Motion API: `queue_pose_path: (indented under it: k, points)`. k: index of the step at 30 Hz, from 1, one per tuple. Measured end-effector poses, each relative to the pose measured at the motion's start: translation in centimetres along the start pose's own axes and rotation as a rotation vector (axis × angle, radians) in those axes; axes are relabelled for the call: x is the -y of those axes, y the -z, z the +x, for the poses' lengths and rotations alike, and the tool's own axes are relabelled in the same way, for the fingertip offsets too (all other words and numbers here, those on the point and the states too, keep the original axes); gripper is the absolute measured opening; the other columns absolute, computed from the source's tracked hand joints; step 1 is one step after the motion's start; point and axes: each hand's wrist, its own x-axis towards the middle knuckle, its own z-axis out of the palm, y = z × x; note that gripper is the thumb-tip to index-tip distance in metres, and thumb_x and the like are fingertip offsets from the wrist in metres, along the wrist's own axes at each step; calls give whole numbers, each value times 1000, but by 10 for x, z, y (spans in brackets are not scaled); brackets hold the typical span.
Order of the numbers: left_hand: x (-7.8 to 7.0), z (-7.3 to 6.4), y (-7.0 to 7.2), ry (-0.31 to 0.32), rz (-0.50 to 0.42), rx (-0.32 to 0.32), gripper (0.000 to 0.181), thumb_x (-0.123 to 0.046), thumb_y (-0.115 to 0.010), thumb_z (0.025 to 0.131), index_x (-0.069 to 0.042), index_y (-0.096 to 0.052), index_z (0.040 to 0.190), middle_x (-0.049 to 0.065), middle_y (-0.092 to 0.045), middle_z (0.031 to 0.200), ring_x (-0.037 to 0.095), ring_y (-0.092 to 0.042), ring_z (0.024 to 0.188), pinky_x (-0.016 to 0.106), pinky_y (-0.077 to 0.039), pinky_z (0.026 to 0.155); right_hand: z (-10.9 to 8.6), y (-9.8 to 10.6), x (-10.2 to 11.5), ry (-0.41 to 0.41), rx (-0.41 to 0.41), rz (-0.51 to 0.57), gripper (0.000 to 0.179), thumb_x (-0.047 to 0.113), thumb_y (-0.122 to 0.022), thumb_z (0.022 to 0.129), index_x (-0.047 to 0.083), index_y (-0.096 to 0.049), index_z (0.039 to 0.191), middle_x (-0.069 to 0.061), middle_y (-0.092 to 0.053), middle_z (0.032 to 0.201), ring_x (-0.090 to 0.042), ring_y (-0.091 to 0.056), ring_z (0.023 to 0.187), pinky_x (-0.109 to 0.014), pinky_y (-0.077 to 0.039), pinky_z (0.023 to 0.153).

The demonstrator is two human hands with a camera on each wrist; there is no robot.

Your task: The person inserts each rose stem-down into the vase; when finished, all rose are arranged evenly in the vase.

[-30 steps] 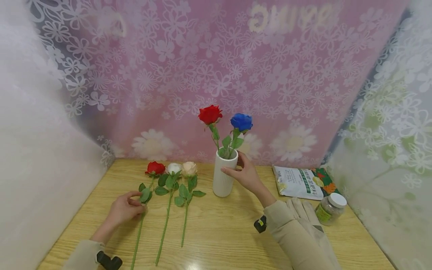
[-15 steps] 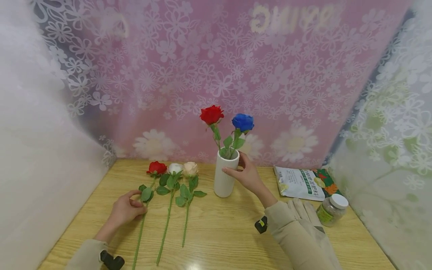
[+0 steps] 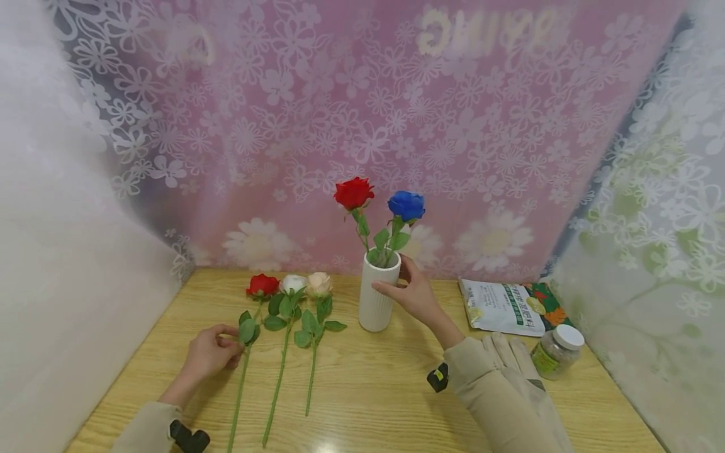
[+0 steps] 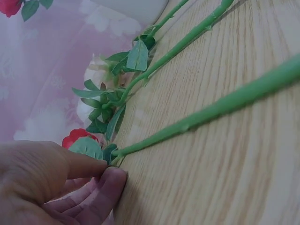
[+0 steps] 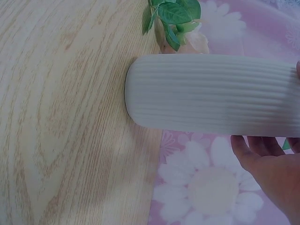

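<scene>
On the left of the table in the head view, my left hand (image 3: 212,350) is at the leafy upper stem of a red rose (image 3: 263,285) lying flat. The left wrist view has thumb and finger pinching beside the leaves, at the rose's green stem (image 4: 206,110). My right hand (image 3: 416,296) grips a white ribbed vase (image 3: 376,305) from its right side, thumb in front and fingers behind. Upright on the table, the vase (image 5: 211,93) bears another red rose (image 3: 354,193) and a blue rose (image 3: 406,206).
A white rose (image 3: 293,284) and a peach rose (image 3: 319,284) lie between the left hand and the vase. At the right are a printed bag (image 3: 501,306), a white-lidded jar (image 3: 557,352) and pale gloves (image 3: 504,355), partly behind the right sleeve. A floral curtain hangs behind.
The lying red rose has turned slightly, its leaves and lower stem shifting a little to the right at my left hand. My right hand and the vase stay in place.
</scene>
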Motion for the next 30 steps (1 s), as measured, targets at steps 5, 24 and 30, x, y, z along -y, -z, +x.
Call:
queue_pose_path:
  k: [5,24,30]
  points:
    - [0,1,2,5,-38,16,23,-2,-67,99,13,-62,117,15,-74,79,21,-73,64,32,-64,59,0,1,-1,3,3,4,85,26,-82,94,9,-35,162,-19,-57,147,-37,-59,133,-56,-53,111]
    - [5,6,6,50,-154,70,33,-9,-65,104,10,-53,127,22,-79,95,24,-77,73,34,-66,63,9,-1,-18,9,-8,-11,85,24,-82,94,10,-34,163,-19,-58,147,-37,-59,133,-55,-54,109]
    - [5,8,14,41,-249,132,49,-3,-69,101,13,-44,139,20,-78,104,17,-77,79,34,-66,72,17,-3,-38,30,-26,-13,88,29,-83,93,16,-34,164,-16,-57,148,-36,-58,134,-56,-54,109]
